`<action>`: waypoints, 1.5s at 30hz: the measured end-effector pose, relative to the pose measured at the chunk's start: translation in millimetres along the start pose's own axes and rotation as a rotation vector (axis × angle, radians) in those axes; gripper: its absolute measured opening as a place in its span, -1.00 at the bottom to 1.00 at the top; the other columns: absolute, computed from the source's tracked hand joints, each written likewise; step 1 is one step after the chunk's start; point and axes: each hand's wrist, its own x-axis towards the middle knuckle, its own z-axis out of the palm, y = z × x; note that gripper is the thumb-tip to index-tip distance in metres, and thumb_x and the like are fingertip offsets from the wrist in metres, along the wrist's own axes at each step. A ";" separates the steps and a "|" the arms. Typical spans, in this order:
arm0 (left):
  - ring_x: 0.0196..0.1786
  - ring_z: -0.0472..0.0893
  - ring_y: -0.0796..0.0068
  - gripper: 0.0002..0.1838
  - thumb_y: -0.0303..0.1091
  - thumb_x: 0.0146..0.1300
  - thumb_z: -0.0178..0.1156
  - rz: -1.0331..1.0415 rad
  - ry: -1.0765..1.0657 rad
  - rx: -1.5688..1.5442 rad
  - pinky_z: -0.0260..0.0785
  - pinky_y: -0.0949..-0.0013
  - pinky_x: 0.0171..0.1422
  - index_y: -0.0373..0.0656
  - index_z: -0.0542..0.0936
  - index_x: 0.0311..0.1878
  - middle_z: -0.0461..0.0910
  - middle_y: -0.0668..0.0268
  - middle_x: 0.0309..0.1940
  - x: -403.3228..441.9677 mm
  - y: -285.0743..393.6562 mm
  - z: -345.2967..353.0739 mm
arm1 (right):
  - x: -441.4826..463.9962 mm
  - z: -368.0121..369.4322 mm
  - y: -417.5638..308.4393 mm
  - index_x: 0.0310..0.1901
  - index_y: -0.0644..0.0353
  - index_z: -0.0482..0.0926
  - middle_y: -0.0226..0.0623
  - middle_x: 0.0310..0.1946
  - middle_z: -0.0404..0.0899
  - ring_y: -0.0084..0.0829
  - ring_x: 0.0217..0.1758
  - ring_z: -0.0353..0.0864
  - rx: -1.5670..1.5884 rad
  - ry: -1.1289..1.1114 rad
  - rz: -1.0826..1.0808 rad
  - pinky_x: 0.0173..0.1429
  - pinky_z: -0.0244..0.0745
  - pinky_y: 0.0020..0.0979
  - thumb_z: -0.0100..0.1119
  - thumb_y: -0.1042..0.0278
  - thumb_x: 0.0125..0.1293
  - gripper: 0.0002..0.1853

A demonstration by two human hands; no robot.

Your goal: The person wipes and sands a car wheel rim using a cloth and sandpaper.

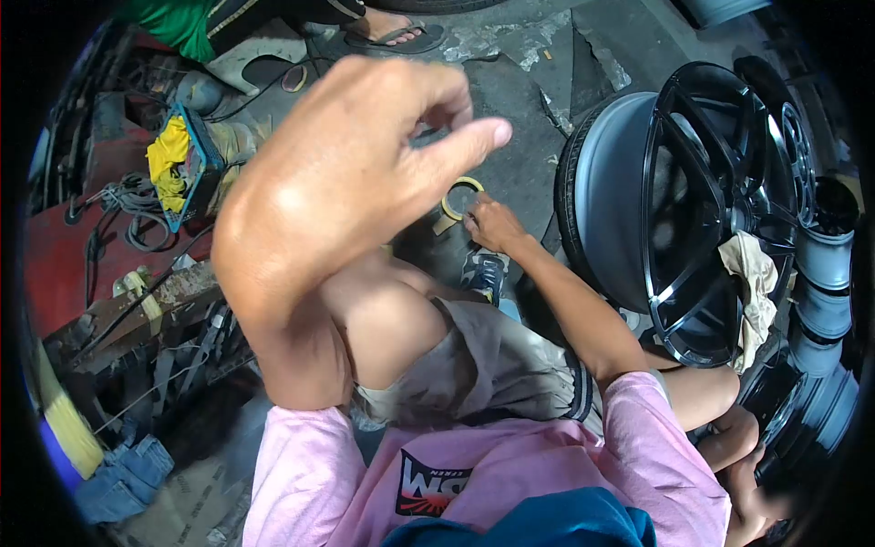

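Note:
My left hand point(355, 155) is raised close to the camera. Its thumb sticks out and its fingers curl, with a gap between thumb and forefinger; nothing shows in that gap, though some fingertips are hidden. Lower down, my right hand point(495, 224) grips the edge of a yellowish roll of masking tape point(447, 202) above the dark floor. A short end of tape hangs from the roll's lower side. To the right of my right forearm stands a large black spoked wheel rim point(663, 301), with a grey inner barrel and a tyre point(567, 182) behind it.
A cream cloth point(755, 292) drapes over the rim. Several grey rims point(820, 310) are stacked at the far right. On the left are a blue crate point(202, 169) with yellow cloth, coiled cable point(137, 208) and a red surface point(55, 264). Another person's sandalled foot point(387, 27) is at the top.

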 end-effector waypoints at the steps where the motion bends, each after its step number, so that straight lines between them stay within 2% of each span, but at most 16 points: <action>1: -0.29 0.70 0.26 -0.69 -0.19 0.45 0.44 -0.006 0.021 0.027 0.51 0.25 -0.14 -0.32 0.75 -0.10 0.71 0.18 -0.37 -2.6 -2.0 4.8 | 2.2 -5.7 -11.4 0.04 0.30 0.74 0.13 0.16 0.66 0.20 0.22 0.71 0.006 -0.004 0.000 0.35 0.60 0.10 0.22 0.24 0.51 -0.70; 4: -0.11 0.73 0.07 -0.74 -0.29 0.34 0.46 0.027 0.182 0.039 0.55 0.13 -0.03 -0.25 0.72 -0.04 0.70 0.12 -0.17 -13.7 14.8 35.4 | 27.0 1.1 -23.0 0.05 0.32 0.73 0.11 0.10 0.66 0.15 0.21 0.71 -0.064 -0.028 -0.008 0.33 0.61 0.10 0.22 0.26 0.50 -0.70; 5: -0.03 0.73 0.02 -0.73 -0.32 0.29 0.46 0.046 0.250 0.033 0.57 0.09 0.01 -0.22 0.70 -0.02 0.70 0.11 -0.08 -17.3 24.7 47.6 | 51.3 35.7 -3.5 0.08 0.29 0.74 0.13 0.19 0.61 0.14 0.25 0.71 0.316 0.075 0.037 0.37 0.62 0.06 0.20 0.25 0.52 -0.69; 7: 0.05 0.72 0.08 -0.77 -0.30 0.35 0.40 0.196 -0.222 0.091 0.58 0.08 0.12 -0.20 0.70 -0.02 0.71 0.10 -0.06 -13.7 70.1 48.8 | 69.8 18.1 0.4 0.07 0.28 0.72 0.01 0.03 0.59 0.16 0.16 0.71 -0.011 0.122 -0.210 0.31 0.64 0.08 0.28 0.30 0.42 -0.70; 8: 0.09 0.71 0.11 -0.78 -0.30 0.37 0.37 0.262 -0.460 0.115 0.59 0.07 0.18 -0.19 0.70 -0.02 0.71 0.10 -0.05 -19.1 84.5 47.3 | 69.1 -7.6 -19.8 0.10 0.28 0.70 0.02 0.14 0.53 0.18 0.20 0.69 -0.054 0.110 -0.121 0.32 0.64 0.08 0.30 0.30 0.42 -0.68; 10: 0.15 0.69 0.13 -0.70 -0.26 0.33 0.32 0.434 0.107 0.037 0.59 0.07 0.26 -0.23 0.71 0.02 0.71 0.07 -0.03 -60.0 92.3 75.8 | 88.4 -33.3 -28.4 0.21 0.30 0.64 0.00 0.33 0.44 0.10 0.34 0.65 -0.086 0.100 -0.115 0.41 0.64 0.08 0.34 0.32 0.40 -0.59; 16: 0.22 0.66 0.06 -0.58 -0.23 0.30 0.26 0.399 -0.111 0.049 0.54 -0.02 0.42 -0.32 0.69 0.12 0.69 0.02 0.00 -52.7 97.8 61.3 | 146.8 -74.5 -31.0 0.26 0.23 0.58 -0.02 0.28 0.46 0.14 0.29 0.67 -0.088 0.323 -0.190 0.39 0.64 0.05 0.37 0.42 0.35 -0.55; 20: 0.24 0.65 0.04 -0.56 -0.22 0.33 0.21 0.346 -0.135 0.090 0.47 -0.04 0.48 -0.38 0.69 0.12 0.68 -0.03 0.04 -37.8 88.3 53.5 | 187.0 -86.5 -33.4 0.30 0.19 0.58 0.01 0.49 0.39 0.22 0.33 0.66 -0.111 0.184 -0.063 0.35 0.67 0.12 0.20 0.14 0.59 -0.60; 24: 0.26 0.64 0.02 -0.53 -0.20 0.36 0.17 0.300 -0.160 0.102 0.41 -0.06 0.55 -0.44 0.68 0.11 0.67 -0.07 0.08 -30.8 88.8 53.4 | 226.1 -76.4 -36.5 0.43 0.15 0.62 0.11 0.62 0.29 0.03 0.47 0.65 -0.518 -0.113 -0.013 0.41 0.68 -0.02 -0.13 -0.16 0.75 -0.39; 30: 0.29 0.62 -0.01 -0.48 -0.18 0.40 0.10 0.092 -0.161 0.062 0.32 -0.09 0.65 -0.52 0.68 0.11 0.65 -0.13 0.14 -18.0 102.6 56.5 | 248.5 -58.7 -13.3 0.40 0.15 0.65 0.01 0.51 0.46 0.01 0.43 0.69 -0.541 -0.127 -0.021 0.42 0.67 -0.05 -0.16 -0.15 0.76 -0.39; 32: 0.25 0.63 0.03 -0.50 -0.21 0.40 0.12 0.324 -0.350 0.351 0.35 -0.07 0.63 -0.53 0.67 0.11 0.64 -0.09 0.11 -15.8 95.9 40.4 | 235.2 -64.3 -13.8 0.38 0.16 0.66 -0.03 0.48 0.51 0.03 0.40 0.70 -0.482 -0.055 0.023 0.41 0.66 -0.05 -0.14 -0.13 0.76 -0.41; 35: 0.22 0.65 -0.02 -0.57 -0.21 0.36 0.17 0.297 -0.239 0.162 0.51 -0.09 0.50 -0.38 0.69 0.10 0.66 -0.01 0.12 -22.2 90.3 44.2 | 205.6 -81.1 -21.6 0.28 0.20 0.70 -0.02 0.32 0.64 0.13 0.26 0.73 -0.064 0.224 -0.130 0.39 0.63 -0.01 0.03 0.04 0.70 -0.55; 38: 0.19 0.65 0.01 -0.58 -0.17 0.37 0.16 0.474 -0.124 0.273 0.53 -0.07 0.45 -0.35 0.73 0.03 0.66 -0.04 0.12 -28.4 81.0 43.7 | 196.9 -80.6 -17.5 0.12 0.22 0.78 0.01 0.23 0.71 0.15 0.25 0.72 0.329 0.359 0.000 0.37 0.60 0.03 0.22 0.13 0.60 -0.65; 41: 0.14 0.66 0.02 -0.58 -0.18 0.38 0.16 0.346 0.004 0.190 0.54 -0.03 0.36 -0.36 0.75 0.02 0.69 -0.01 -0.01 -29.8 98.7 61.4 | 191.6 -85.6 -16.8 0.00 0.24 0.81 -0.11 -0.07 0.83 -0.17 -0.10 0.85 0.531 0.468 0.127 0.09 0.72 -0.13 0.43 0.31 0.44 -0.78; 43: 0.11 0.63 0.01 -0.69 -0.24 0.28 0.26 0.118 -0.194 -0.125 0.43 -0.12 0.44 -0.36 0.73 -0.18 0.65 0.00 -0.08 -25.1 109.6 64.9 | 193.4 -83.1 -7.9 0.00 0.22 0.80 -0.28 -0.29 0.83 -0.49 -0.42 0.77 0.707 0.459 0.273 -0.21 0.71 -0.31 0.52 0.39 0.38 -0.79; 45: 0.13 0.63 0.08 -0.69 -0.26 0.35 0.25 0.217 -0.261 0.061 0.47 -0.11 0.35 -0.33 0.76 -0.08 0.69 0.05 -0.01 -25.3 108.0 60.7 | 194.5 -79.1 -1.4 0.02 0.23 0.79 -0.28 -0.29 0.83 -0.48 -0.41 0.78 0.700 0.487 0.307 -0.22 0.70 -0.31 0.53 0.37 0.37 -0.76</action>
